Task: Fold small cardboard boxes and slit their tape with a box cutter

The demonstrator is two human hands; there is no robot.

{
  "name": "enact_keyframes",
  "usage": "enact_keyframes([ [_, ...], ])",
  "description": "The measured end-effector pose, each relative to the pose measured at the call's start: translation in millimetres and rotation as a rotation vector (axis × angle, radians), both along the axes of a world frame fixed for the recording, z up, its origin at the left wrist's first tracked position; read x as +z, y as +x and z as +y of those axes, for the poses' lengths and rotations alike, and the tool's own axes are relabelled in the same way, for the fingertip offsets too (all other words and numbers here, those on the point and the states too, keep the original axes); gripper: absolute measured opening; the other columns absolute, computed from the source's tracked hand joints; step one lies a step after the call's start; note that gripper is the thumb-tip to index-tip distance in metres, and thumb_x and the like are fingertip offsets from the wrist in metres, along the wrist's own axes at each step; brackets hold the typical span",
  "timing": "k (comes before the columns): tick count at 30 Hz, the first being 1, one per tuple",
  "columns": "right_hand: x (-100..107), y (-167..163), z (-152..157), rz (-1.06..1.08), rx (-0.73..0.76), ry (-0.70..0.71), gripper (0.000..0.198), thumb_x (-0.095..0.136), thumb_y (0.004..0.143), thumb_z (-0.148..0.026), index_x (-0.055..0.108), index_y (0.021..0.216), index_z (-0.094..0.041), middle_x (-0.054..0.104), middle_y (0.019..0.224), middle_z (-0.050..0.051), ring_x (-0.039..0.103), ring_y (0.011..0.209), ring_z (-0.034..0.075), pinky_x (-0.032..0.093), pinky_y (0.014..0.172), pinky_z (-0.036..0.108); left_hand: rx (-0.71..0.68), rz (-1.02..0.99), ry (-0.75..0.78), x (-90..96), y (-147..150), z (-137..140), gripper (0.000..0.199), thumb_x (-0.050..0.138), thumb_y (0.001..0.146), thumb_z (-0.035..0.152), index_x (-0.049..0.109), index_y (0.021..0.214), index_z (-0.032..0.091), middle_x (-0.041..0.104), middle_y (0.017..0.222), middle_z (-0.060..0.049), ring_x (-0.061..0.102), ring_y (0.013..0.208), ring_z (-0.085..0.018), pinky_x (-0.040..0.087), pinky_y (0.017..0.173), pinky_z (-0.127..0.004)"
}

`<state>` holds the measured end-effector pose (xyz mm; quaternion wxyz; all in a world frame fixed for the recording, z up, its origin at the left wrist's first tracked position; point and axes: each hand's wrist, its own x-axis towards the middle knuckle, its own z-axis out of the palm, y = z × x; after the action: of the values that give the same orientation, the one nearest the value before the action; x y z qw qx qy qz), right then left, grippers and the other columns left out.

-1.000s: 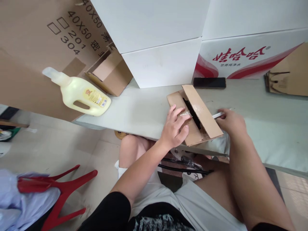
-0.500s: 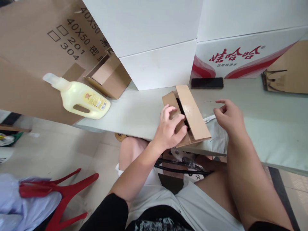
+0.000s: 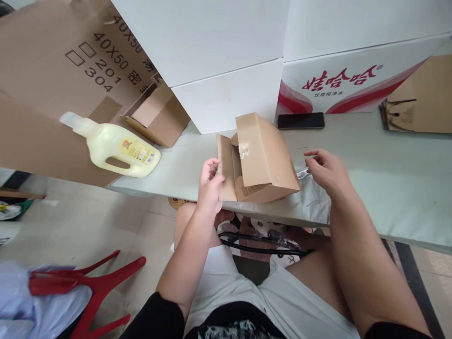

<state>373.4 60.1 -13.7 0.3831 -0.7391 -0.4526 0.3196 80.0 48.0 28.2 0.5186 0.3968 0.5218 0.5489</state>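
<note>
A small brown cardboard box (image 3: 277, 155) sits tilted at the table's front edge, its lid flaps apart and a dark gap between them. My left hand (image 3: 210, 186) pinches the outer edge of the left flap (image 3: 226, 172), thumb on the inner side and fingers behind. To the right of the box, my right hand (image 3: 326, 170) hovers with a bent thumb and index finger apart, apparently holding nothing. Just beside its fingertips lies a slim white object (image 3: 302, 174), partly covered, whose kind I cannot make out.
Behind stand stacked white cartons (image 3: 226, 103), with a black phone (image 3: 301, 121) before them. A bottle of pale yellow liquid (image 3: 122, 153) and another open cardboard box (image 3: 160, 115) are at the left. Folded cardboard (image 3: 420, 101) lies far right. A red stool (image 3: 102, 282) is on the floor.
My left hand has moved left from over the box's opening and now grips a flap, which has swung outward. The box has tipped leftward. My right hand has shifted slightly left.
</note>
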Motion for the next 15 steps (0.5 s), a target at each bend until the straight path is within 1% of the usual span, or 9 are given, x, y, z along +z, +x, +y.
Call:
enact_keyframes([
  [2,-4,0,1,0.149,0.002,-0.032,0.025,0.058,0.077,-0.038,0.070,0.090,-0.020,0.070,0.077,0.004,0.065,0.068,0.018,0.049,0.063,0.030,0.047,-0.139,-0.077,-0.5,0,2,0.043,0.061,0.059,0.015,0.053,0.100,0.026,0.065,0.087,0.003,0.060,0.070,-0.014,0.047,0.060,-0.024],
  [4,-8,0,0,0.276,0.033,-0.031,0.028,0.056,0.082,-0.045,0.069,0.080,-0.019,0.072,0.078,0.006,0.067,0.071,0.019,0.053,0.066,0.032,0.083,-0.233,-0.133,-2.7,-1,4,0.046,0.060,0.057,0.015,0.051,0.100,0.025,0.067,0.084,0.003,0.062,0.069,-0.015,0.047,0.060,-0.024],
  [6,-10,0,-3,0.363,0.100,0.001,0.039,0.054,0.085,-0.054,0.068,0.074,-0.020,0.074,0.077,0.007,0.070,0.077,0.022,0.056,0.076,0.036,0.098,-0.288,-0.181,-6.7,-2,6,0.047,0.060,0.056,0.015,0.051,0.101,0.025,0.068,0.085,0.002,0.064,0.069,-0.016,0.048,0.059,-0.025],
  [8,-9,-1,-5,0.442,0.197,0.056,0.045,0.052,0.086,-0.062,0.069,0.077,-0.021,0.076,0.083,0.007,0.073,0.090,0.026,0.057,0.090,0.041,0.092,-0.328,-0.226,-12.1,-3,8,0.046,0.060,0.057,0.015,0.051,0.101,0.024,0.068,0.085,0.003,0.064,0.067,-0.016,0.048,0.058,-0.025],
  [10,-5,-4,-7,0.494,0.291,0.139,0.048,0.050,0.086,-0.066,0.072,0.089,-0.024,0.079,0.103,0.007,0.071,0.112,0.028,0.052,0.103,0.044,0.094,-0.350,-0.254,-18.5,-4,10,0.044,0.061,0.057,0.014,0.052,0.099,0.023,0.068,0.084,0.003,0.064,0.066,-0.015,0.048,0.058,-0.025],
  [12,1,-7,-8,0.482,0.342,0.225,0.052,0.047,0.087,-0.067,0.071,0.110,-0.027,0.074,0.128,0.006,0.061,0.133,0.027,0.045,0.113,0.045,0.097,-0.328,-0.259,-25.3,-4,11,0.043,0.061,0.056,0.014,0.054,0.097,0.022,0.067,0.081,0.003,0.063,0.065,-0.014,0.047,0.057,-0.024],
  [14,6,-9,-10,0.453,0.380,0.270,0.058,0.048,0.087,-0.066,0.063,0.130,-0.029,0.064,0.146,0.005,0.052,0.144,0.027,0.040,0.118,0.047,0.084,-0.279,-0.254,-31.9,-4,11,0.043,0.061,0.054,0.013,0.056,0.096,0.022,0.068,0.078,0.004,0.063,0.064,-0.014,0.047,0.057,-0.024],
  [15,8,-9,-10,0.451,0.408,0.281,0.061,0.052,0.087,-0.065,0.058,0.137,-0.031,0.061,0.150,0.005,0.050,0.145,0.028,0.040,0.118,0.048,0.068,-0.256,-0.251,-35.0,-3,10,0.043,0.062,0.053,0.013,0.057,0.095,0.021,0.068,0.077,0.004,0.063,0.064,-0.014,0.047,0.057,-0.024],
])
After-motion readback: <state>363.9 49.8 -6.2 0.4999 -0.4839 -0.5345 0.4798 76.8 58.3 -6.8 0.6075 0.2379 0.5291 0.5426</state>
